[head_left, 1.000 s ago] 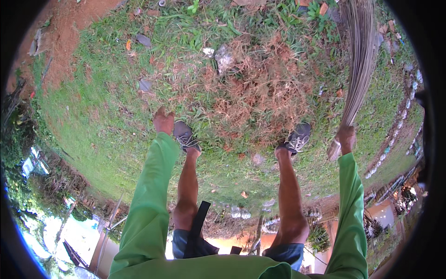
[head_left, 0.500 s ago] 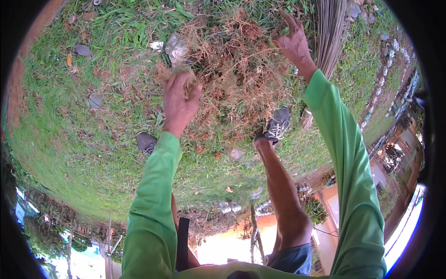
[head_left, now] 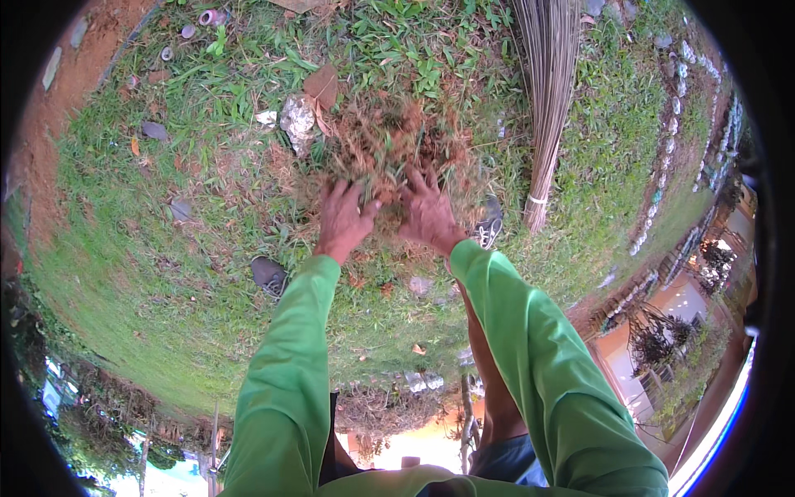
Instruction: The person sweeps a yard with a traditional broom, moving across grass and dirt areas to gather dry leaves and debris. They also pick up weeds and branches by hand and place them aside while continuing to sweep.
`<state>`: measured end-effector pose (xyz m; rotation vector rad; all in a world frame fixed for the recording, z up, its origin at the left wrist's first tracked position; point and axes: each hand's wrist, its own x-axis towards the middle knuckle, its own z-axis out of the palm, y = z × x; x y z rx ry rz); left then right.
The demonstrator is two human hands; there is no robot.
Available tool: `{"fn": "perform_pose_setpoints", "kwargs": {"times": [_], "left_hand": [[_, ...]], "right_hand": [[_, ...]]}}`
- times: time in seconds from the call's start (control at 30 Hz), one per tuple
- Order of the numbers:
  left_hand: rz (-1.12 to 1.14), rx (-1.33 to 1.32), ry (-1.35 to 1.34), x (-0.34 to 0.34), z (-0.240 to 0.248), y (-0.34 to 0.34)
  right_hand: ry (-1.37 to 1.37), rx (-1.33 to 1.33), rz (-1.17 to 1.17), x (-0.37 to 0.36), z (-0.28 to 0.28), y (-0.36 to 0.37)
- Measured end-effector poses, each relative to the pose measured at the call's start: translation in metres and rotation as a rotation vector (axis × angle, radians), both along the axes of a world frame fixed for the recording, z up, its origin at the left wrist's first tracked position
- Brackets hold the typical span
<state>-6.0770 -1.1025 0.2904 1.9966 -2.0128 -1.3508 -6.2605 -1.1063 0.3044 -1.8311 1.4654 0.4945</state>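
A loose heap of dry brown grass clippings [head_left: 385,137] lies on the lawn in front of me, partly smeared by motion. Both hands reach its near edge side by side. My left hand [head_left: 344,222] has its fingers spread with the tips touching the clippings. Just right of it, my right hand [head_left: 428,215] is also open, its fingers stretched forward into the grass. Neither hand is closed around anything that I can see. To the right of the heap lies a stick broom [head_left: 546,91], its tied end toward me.
A pale rock [head_left: 298,124] and a brown flat piece [head_left: 322,85] border the heap on the left. My left shoe [head_left: 268,275] and right shoe [head_left: 489,224] stand either side. A pink can [head_left: 212,17] lies far left. A row of white stones [head_left: 669,145] runs along the right.
My right hand has come down and left from beside the broom to near my left hand. The left hand has moved slightly right and down; the tuft of dry grass in it is gone.
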Motion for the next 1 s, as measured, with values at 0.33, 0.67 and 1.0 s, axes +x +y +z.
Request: {"fn": "perform_pose_setpoints", "kwargs": {"times": [0.33,0.67,1.0], "left_hand": [[0.304,0.054,0.355,0.064,0.035,0.083],[1.392,0.527,0.272,0.089,-0.061,0.073],[0.346,0.093,0.066,-0.014,-0.02,-0.015]], "right_hand": [[-0.362,0.058,-0.204,-0.038,0.048,0.01],[0.191,-0.205,-0.143,-0.056,-0.045,-0.108],[-0.339,0.114,-0.167,0.023,-0.018,0.023]]}}
